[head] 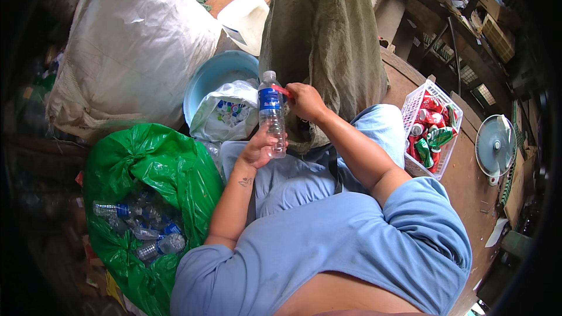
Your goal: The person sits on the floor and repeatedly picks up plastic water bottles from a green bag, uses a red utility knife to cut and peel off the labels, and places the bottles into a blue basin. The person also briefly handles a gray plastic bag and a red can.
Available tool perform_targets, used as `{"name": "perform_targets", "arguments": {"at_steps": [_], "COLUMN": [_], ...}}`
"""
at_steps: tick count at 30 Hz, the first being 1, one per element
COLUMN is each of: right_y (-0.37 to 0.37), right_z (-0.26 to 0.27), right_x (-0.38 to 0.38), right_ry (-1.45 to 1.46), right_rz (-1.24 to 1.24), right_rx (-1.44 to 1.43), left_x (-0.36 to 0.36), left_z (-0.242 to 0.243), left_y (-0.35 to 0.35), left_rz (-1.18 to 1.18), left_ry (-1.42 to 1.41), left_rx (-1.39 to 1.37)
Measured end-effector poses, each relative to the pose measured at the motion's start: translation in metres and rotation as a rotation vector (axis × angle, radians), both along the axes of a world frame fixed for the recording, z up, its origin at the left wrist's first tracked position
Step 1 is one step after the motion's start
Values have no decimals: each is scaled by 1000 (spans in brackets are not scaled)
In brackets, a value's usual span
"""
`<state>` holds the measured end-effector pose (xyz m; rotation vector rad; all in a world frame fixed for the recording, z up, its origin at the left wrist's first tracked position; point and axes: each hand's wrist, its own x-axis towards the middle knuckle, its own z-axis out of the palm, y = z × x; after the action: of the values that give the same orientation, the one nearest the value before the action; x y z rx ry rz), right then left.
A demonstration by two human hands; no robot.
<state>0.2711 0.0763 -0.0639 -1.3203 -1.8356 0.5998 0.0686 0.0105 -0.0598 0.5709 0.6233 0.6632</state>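
Note:
My left hand (260,147) grips the lower part of a clear plastic bottle (276,127), which stands nearly upright above my lap. Its cap is on, and a blue label (269,99) wraps its upper half. My right hand (306,100) holds a small red-handled tool (282,91) whose end meets the bottle at the label's top edge; the tool's kind is unclear. Just beyond my left hand, a white plastic bag (237,129) of bottle caps (232,113) sits in a light blue basin (197,80). To my left, a green plastic bag (151,149) lies open around several labelled bottles (161,245).
A large white woven sack (140,48) stands at the far left, near a white plastic jug (244,19). A grey-brown sack (338,39) rises ahead. On the right are a white plastic basket (448,145) of crushed drink cans (432,118) and an electric fan (496,145).

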Motion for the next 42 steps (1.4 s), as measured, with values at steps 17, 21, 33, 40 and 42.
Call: {"name": "perform_targets", "arguments": {"at_steps": [17,21,33,40,42], "right_y": [9,14,13,-12,-17], "right_z": [-123,-111,-66,54,70], "right_x": [160,167,161,61,45], "right_ry": [116,-8,3,7,-109], "right_rz": [-1155,-1192,-686,-197,-198], "right_rx": [-15,-60,-197,-496,-457], "left_x": [-66,-60,-39,16,23], "left_z": [27,24,-12,20,26], "left_y": [-11,-11,-15,-19,-20], "left_rz": [-17,22,215,141,169], "left_ry": [-85,-31,849,1388,1427], "left_rx": [175,154,565,1026,1086]}}
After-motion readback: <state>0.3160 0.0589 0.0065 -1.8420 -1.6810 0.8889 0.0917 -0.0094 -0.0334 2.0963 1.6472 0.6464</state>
